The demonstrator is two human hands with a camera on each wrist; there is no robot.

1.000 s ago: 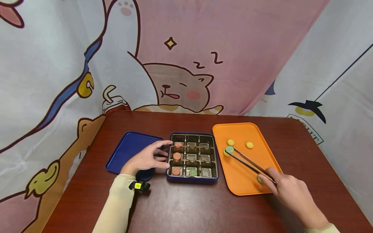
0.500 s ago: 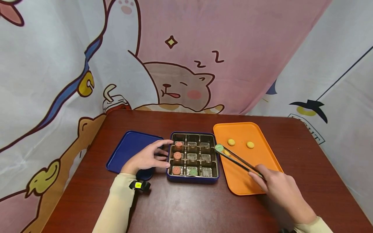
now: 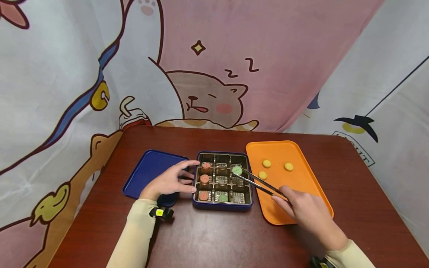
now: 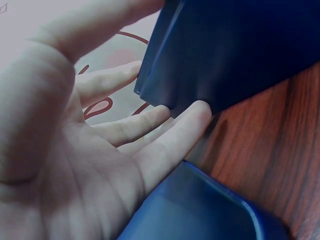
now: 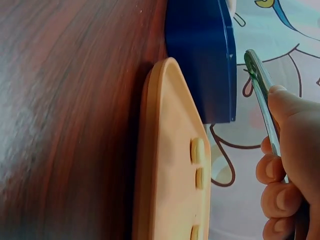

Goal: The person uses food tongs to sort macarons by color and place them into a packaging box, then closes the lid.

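My right hand [image 3: 306, 212] grips metal tongs [image 3: 256, 184], whose tips pinch a green macaron [image 3: 237, 170] over the right column of a blue box [image 3: 222, 206] with a divided insert. In the right wrist view the tongs [image 5: 265, 100] stand above the box wall [image 5: 202, 65]. Three pink macarons [image 3: 204, 179] fill the box's left column, and another green macaron [image 3: 223, 198] sits in the front middle compartment. My left hand [image 3: 169, 182] has its fingers spread along the box's left side; in the left wrist view, extended fingers [image 4: 175, 145] touch the blue wall [image 4: 215, 55].
Right of the box lies an orange tray [image 3: 281, 208] bearing three yellow macarons [image 3: 288, 166]. A blue lid or tray [image 3: 147, 171] lies partly under my left hand. Patterned cloth [image 3: 285, 74] hangs behind the brown table [image 3: 214, 242].
My right hand has moved left, carrying the green macaron in the tongs from the orange tray to above the box. The left hand stays in place.
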